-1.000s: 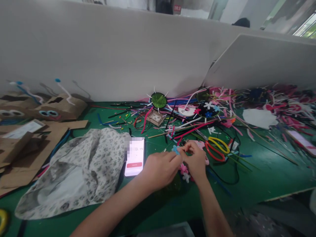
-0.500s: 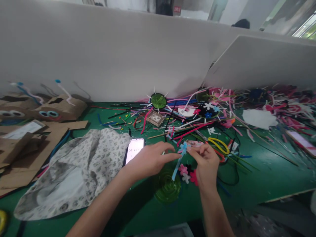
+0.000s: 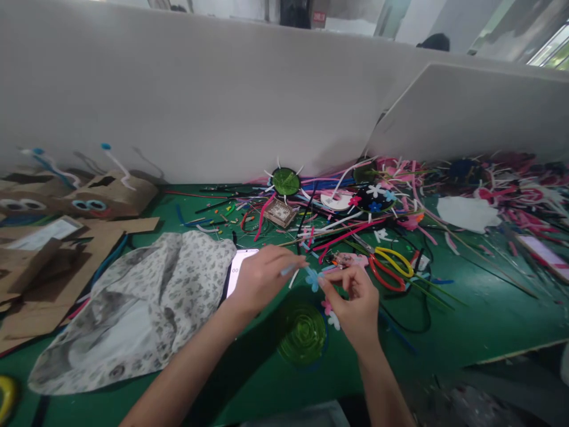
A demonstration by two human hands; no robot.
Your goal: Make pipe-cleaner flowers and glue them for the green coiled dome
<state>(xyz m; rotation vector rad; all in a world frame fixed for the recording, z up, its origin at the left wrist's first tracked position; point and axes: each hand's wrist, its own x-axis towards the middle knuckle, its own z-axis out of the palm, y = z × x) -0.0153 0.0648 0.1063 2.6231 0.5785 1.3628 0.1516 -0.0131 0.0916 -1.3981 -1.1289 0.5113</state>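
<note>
A small pale-blue flower (image 3: 314, 277), flat and soft-edged like cut foam or felt, is pinched at its right side between thumb and forefinger of the right hand (image 3: 353, 308). The left hand (image 3: 262, 277) is closed on a thin light-blue stem (image 3: 288, 270), seemingly a pipe cleaner, whose tip meets the flower. Both are held just above the green mat (image 3: 466, 320), which is smooth and matte.

Directly below the hands a translucent green disc (image 3: 303, 333) with concentric ridges is seen lying flat. Pink and white flower cut-outs (image 3: 331, 314) lie just beside the disc, partly hidden by the right hand. A lit phone (image 3: 236, 273) is partly covered by the left hand. To its left a crumpled cloth (image 3: 133, 314), pale with a small floral print, is spread on the mat.

Scissors with red and yellow loop handles (image 3: 391, 265) lie near the right hand. Behind them a tangle of fuzzy pipe cleaners (image 3: 338, 231) in pink, white, black and blue is strewn. A second green disc (image 3: 285, 181) with white spikes rests by the white partition (image 3: 200, 101). Brown cardboard shapes (image 3: 102, 193) with stuck-on eyes are noted at far left.
</note>
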